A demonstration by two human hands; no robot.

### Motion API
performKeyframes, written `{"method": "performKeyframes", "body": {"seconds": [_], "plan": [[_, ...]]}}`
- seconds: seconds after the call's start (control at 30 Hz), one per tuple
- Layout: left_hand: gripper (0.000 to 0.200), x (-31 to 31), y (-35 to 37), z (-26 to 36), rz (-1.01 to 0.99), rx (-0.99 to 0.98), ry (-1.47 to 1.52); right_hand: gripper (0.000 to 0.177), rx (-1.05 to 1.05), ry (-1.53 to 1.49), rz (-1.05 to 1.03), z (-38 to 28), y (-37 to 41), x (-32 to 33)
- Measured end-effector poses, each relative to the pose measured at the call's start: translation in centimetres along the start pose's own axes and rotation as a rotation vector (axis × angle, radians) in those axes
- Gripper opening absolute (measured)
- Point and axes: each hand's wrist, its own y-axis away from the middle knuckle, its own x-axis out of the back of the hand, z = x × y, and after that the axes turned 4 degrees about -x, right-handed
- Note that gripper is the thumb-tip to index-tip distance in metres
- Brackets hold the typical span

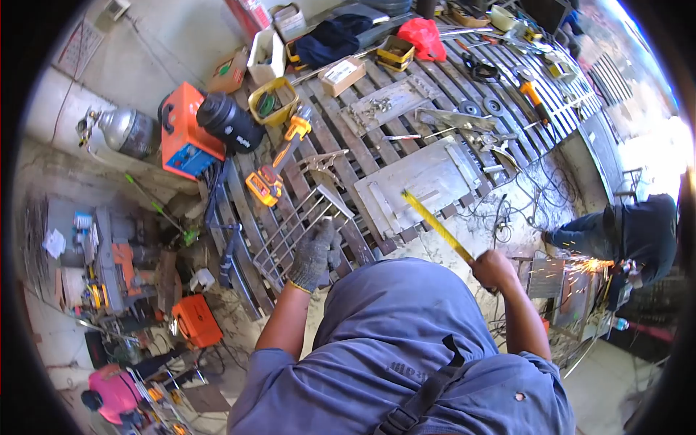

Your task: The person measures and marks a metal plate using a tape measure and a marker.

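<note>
My left hand (pixel 314 254) wears a grey knitted glove and is closed on the near side of a welded metal grate (pixel 336 202), which lies tilted at the edge of the slatted bench. Bare and closed, my right hand (pixel 495 271) grips a tape measure; its case is mostly hidden in the palm. The yellow blade (pixel 438 226) runs out up and to the left, its tip overlapping a flat steel plate (pixel 435 174) on the bench. Beyond the grate lie a locking clamp (pixel 322 161) and a yellow cordless grinder (pixel 279 156).
An orange welding machine (pixel 190 130) and a black jug (pixel 230 122) stand at the bench's left end. Another angle grinder (pixel 534 100) lies far right. Cables (pixel 544 185) trail over the floor. At right, a person (pixel 641 235) works amid sparks; another person (pixel 116 391) is lower left.
</note>
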Motion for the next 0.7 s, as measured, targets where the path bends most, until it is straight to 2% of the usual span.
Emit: {"method": "performKeyframes", "body": {"seconds": [0.03,0.13,0.17,0.23,0.3,0.37,0.4,0.5,0.53,0.6,0.67,0.7], "plan": [[0.043,-0.9,0.8,0.3,-0.012,-0.008,0.027,0.054,-0.082,0.01,-0.033,0.9,-0.1,-1.0],[0.037,-7.4,6.0,7.5,-0.259,-0.073,-0.152,0.057,-0.069,0.15,-0.131,5.9,-3.1,-5.6],[0.035,-9.6,7.6,9.4,-0.368,-0.135,-0.173,0.057,0.033,0.239,-0.205,7.1,-4.2,-6.2],[0.034,-14.0,10.8,12.1,-0.586,-0.298,-0.178,0.058,0.228,0.412,-0.357,10.0,-6.4,-7.6],[0.034,-18.3,13.7,12.4,-0.767,-0.504,-0.096,0.059,0.307,0.474,-0.426,12.3,-8.3,-9.3],[0.037,-22.5,16.3,11.1,-0.824,-0.742,0.06,0.06,0.392,0.516,-0.486,14.1,-9.7,-11.1],[0.038,-24.6,17.4,10.3,-0.841,-0.851,0.15,0.06,0.425,0.526,-0.502,15.0,-10.2,-11.9],[0.046,-29.9,20.0,7.2,-0.725,-1.174,0.414,0.062,0.474,0.509,-0.525,16.5,-9.4,-13.7],[0.048,-31.2,20.6,6.4,-0.677,-1.21,0.457,0.06,0.344,0.466,-0.504,16.6,-8.6,-14.0],[0.055,-33.0,21.7,5.3,-0.588,-1.196,0.497,0.057,0.406,0.47,-0.512,21.3,-10.9,-19.2],[0.053,-34.9,23.5,4.9,-0.479,-1.082,0.513,0.057,0.226,0.362,-0.549,24.8,-11.2,-22.4],[0.053,-35.8,24.9,4.7,-0.376,-1.019,0.39,0.058,0.141,0.31,-0.562,26.0,-11.1,-23.0]]}}
